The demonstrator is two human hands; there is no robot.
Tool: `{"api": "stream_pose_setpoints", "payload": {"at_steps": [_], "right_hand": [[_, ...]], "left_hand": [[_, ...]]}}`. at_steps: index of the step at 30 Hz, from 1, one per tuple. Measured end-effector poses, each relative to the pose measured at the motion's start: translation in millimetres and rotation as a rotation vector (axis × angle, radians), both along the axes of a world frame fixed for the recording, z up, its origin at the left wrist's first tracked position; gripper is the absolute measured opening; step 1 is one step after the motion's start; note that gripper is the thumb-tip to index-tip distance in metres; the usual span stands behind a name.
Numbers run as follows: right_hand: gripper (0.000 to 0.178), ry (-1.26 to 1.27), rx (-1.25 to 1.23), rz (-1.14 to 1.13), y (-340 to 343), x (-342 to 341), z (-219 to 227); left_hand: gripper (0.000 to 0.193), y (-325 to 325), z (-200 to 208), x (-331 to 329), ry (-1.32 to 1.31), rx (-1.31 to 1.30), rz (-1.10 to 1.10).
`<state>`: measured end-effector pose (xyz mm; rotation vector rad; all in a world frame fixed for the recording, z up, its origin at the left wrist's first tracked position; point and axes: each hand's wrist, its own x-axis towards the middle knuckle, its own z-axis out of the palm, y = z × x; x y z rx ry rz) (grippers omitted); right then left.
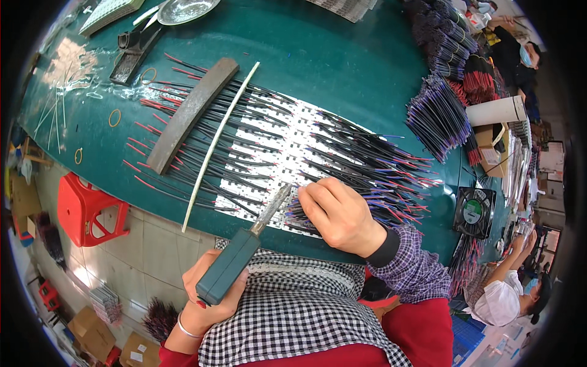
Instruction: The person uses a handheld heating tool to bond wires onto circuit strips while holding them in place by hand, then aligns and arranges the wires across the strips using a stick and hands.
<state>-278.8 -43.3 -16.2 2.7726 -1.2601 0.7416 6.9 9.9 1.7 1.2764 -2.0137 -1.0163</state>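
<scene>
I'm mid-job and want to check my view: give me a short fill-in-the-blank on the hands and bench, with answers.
1. The left hand holds a soldering iron whose handle is ____.
2. The hand without the iron is the ____ one.
3. A bar lies across wires to the ____ of the white board.
4. The square fan's frame is ____.

Answers: green; right; left; black.

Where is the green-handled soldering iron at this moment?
In the head view, the green-handled soldering iron is below and left of centre, held in the left hand, its tip beside the right hand.
</scene>
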Motion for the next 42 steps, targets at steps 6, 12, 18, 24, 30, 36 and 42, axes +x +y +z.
{"api": "stream_pose_setpoints", "payload": {"at_steps": [6,12,18,24,30,36,42], "right_hand": [[0.037,0.014,0.075,0.014,-1.0,-3.9,3.0],[0.032,0.015,0.05,0.04,-5.3,-6.1,1.9],[0.037,0.012,0.11,0.033,-4.0,-6.2,5.9],[0.038,0.017,0.09,0.049,-4.5,-6.3,6.6],[0.031,0.079,0.045,0.035,-3.7,-6.9,3.8],[0.031,0.104,0.047,0.064,-5.2,-6.7,5.5],[0.038,0.096,0.119,0.066,-5.1,-6.8,9.7]], "left_hand": [[0.024,-5.8,12.1,-6.7,0.059,0.174,0.086],[0.025,-6.9,12.3,-5.2,0.058,0.135,0.085],[0.023,-4.4,0.6,-8.7,0.116,0.108,0.135],[0.018,-5.6,-2.8,-6.7,0.131,0.106,0.115],[0.015,-7.3,0.6,-8.5,0.034,0.054,0.116],[0.017,-5.9,0.0,3.6,-0.066,-0.159,0.052],[0.019,10.0,-8.3,7.0,0.063,0.081,0.149]]}}
